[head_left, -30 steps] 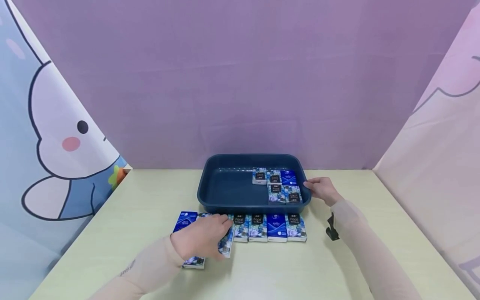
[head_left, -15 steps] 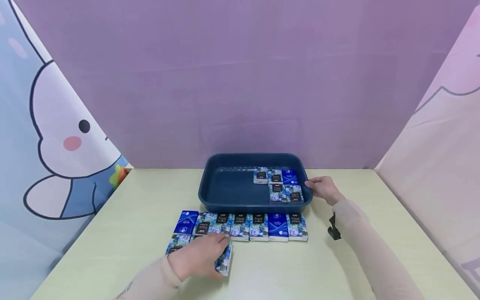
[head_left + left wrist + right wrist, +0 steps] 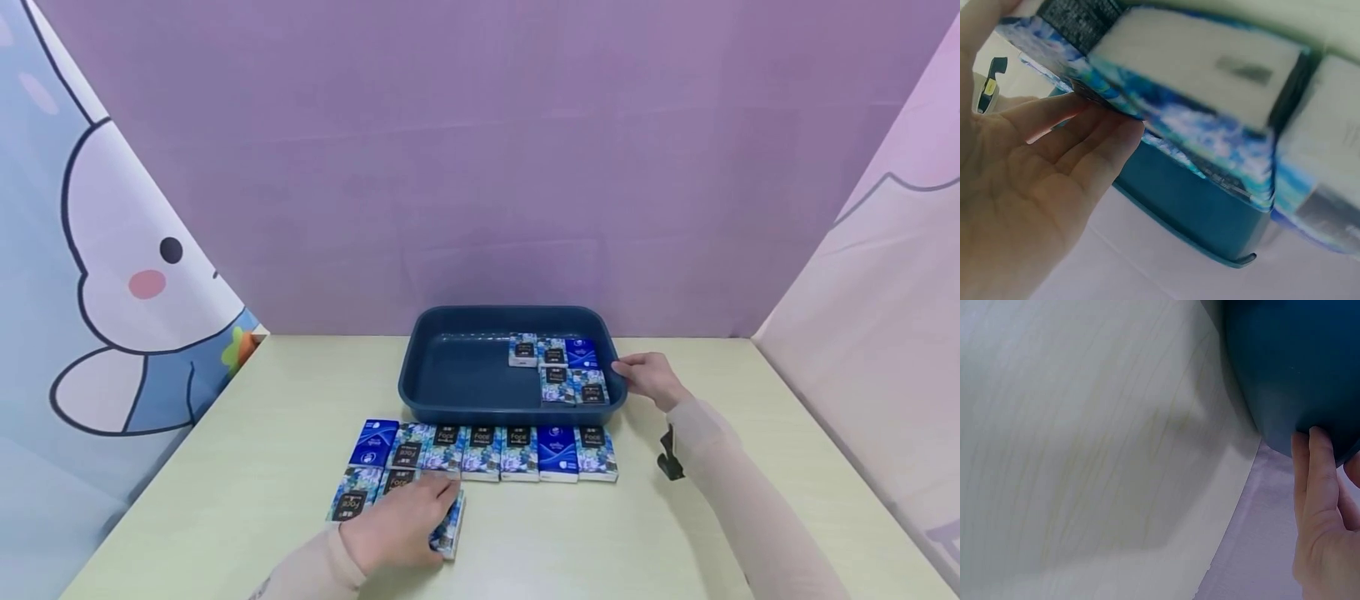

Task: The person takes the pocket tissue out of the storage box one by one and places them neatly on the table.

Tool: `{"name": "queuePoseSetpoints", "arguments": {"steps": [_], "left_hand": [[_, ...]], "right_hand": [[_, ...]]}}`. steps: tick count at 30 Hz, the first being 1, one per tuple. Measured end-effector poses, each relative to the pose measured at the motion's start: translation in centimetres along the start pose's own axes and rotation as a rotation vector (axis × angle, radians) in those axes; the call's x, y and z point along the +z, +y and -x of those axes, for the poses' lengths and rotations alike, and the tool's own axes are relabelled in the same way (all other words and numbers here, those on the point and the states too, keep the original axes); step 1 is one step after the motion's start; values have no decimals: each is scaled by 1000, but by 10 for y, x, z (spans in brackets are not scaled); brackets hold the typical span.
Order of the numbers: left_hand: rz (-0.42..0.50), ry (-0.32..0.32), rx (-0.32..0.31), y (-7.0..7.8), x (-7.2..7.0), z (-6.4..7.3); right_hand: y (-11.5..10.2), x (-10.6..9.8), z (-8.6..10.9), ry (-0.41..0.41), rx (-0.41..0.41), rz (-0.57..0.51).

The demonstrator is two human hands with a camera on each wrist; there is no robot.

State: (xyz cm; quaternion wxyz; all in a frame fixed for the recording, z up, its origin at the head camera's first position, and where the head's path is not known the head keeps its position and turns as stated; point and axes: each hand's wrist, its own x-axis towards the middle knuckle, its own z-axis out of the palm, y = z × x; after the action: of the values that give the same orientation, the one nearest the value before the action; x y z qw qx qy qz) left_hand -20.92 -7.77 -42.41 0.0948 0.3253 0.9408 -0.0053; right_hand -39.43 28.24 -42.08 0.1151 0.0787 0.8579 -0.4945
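My left hand [image 3: 401,521] grips a blue floral pocket tissue pack [image 3: 449,527] at the front of the pack rows, thumb on the near end and fingers at the far end. In the left wrist view the pack [image 3: 1185,112] shows its pale side and dark label, with the fingers [image 3: 1094,137] against it. My right hand [image 3: 648,379] holds the right rim of a dark blue tray [image 3: 465,415]. From the right wrist, two fingers [image 3: 1319,472] lie along the tray's outer wall.
Several tissue packs [image 3: 481,454] line up along the tray's front, with more [image 3: 351,496] in a second row at left. Inside the tray, several packs [image 3: 557,385] sit at the right. A purple cloth backdrop [image 3: 510,167] stands behind the pale table [image 3: 600,542].
My left hand has drawn the tissue pack toward the front edge, away from the row along the tray, and lowered it at the second row. The right hand stays on the tray.
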Motion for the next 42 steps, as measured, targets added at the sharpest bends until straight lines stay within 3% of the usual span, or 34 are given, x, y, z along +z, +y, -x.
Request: {"name": "queuePoseSetpoints", "arguments": {"steps": [11,18,26,42], "left_hand": [[73,-3,-41,3,7,9],[10,139,0,2,11,14],[-50,224,23,0,14,13],[-15,195,-24,-2,14,12]], "right_hand": [[2,-3,-2,4,5,7],[3,-5,-2,2,0,4],[2,-4,-2,-7,-4,-5],[3,-1,-3,-9,6,-3]]}}
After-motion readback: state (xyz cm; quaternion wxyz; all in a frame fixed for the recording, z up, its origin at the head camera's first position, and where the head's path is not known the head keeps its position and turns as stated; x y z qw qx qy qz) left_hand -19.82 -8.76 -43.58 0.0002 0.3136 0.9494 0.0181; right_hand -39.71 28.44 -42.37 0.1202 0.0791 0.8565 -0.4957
